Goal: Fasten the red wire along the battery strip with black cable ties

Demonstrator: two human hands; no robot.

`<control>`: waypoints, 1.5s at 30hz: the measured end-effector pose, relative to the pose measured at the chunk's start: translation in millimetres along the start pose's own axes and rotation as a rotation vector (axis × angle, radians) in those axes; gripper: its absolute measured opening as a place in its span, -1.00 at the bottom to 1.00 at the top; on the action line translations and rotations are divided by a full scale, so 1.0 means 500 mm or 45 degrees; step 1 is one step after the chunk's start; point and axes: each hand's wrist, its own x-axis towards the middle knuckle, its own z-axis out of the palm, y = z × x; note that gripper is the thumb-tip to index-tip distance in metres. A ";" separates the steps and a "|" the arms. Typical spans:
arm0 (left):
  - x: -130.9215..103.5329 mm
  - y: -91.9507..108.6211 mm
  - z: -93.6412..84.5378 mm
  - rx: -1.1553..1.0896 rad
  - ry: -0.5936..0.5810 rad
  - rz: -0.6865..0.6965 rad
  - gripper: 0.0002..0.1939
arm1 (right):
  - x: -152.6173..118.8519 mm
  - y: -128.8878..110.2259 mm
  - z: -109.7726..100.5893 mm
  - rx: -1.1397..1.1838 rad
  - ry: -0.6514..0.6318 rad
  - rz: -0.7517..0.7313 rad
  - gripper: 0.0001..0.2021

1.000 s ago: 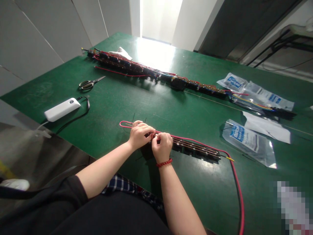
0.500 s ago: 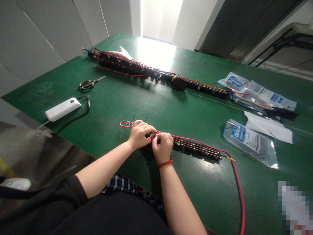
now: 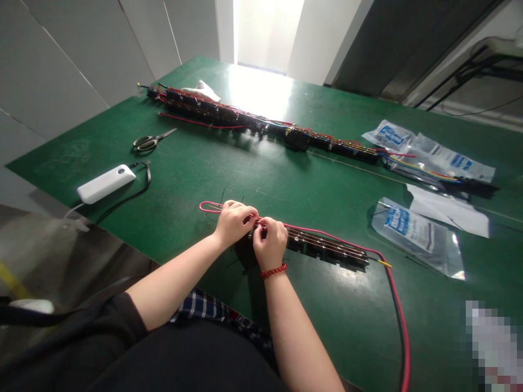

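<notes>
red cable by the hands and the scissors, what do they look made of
Red cable: probably wire in plastic or rubbery insulation, smooth and softly shiny, curving flexibly. Scissors: blades look like grey metal, thin and tapering; handles possibly plastic, dark with paler edging.

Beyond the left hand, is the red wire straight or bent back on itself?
Bent back: the red wire turns in a narrow loop, its two strands running toward the left hand.

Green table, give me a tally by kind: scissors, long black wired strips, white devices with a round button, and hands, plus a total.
Scissors: 1 pair
Long black wired strips: 2, far strip and near strip
White device: 1
Hands: 2, left hand and right hand
Total: 6
</notes>
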 end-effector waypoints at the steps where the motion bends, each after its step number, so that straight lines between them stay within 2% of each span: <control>1: 0.004 0.000 0.000 0.007 0.000 -0.008 -0.89 | 0.000 0.000 0.000 0.003 -0.003 0.005 -0.88; 5: 0.026 -0.005 -0.006 0.010 -0.075 -0.058 -0.93 | 0.001 -0.001 0.000 0.004 -0.027 0.028 -0.86; 12: 0.053 -0.020 -0.017 -0.177 -0.289 -0.070 -0.94 | 0.001 -0.004 -0.002 -0.005 -0.038 0.027 -0.87; 16: 0.060 -0.022 -0.020 -0.251 -0.320 -0.066 -0.92 | 0.001 -0.007 -0.005 0.017 -0.042 0.026 -0.88; 21: 0.065 -0.018 -0.029 -0.370 -0.368 -0.168 -0.93 | 0.001 0.002 -0.015 -0.004 0.034 -0.042 -0.85; 24: 0.065 -0.015 -0.032 -0.353 -0.368 -0.180 -0.94 | 0.003 0.013 -0.019 -0.096 0.065 -0.087 -0.76; 28: 0.062 -0.014 -0.029 -0.303 -0.344 -0.152 -0.93 | 0.004 0.022 -0.015 -0.190 0.017 -0.084 -0.71; 34: 0.056 -0.020 -0.019 -0.270 -0.292 -0.100 -0.89 | 0.008 0.015 -0.015 -0.184 -0.108 -0.034 -0.73; 45: 0.056 -0.023 -0.019 -0.288 -0.319 -0.139 -0.88 | 0.009 0.013 -0.019 -0.266 -0.190 -0.023 -0.70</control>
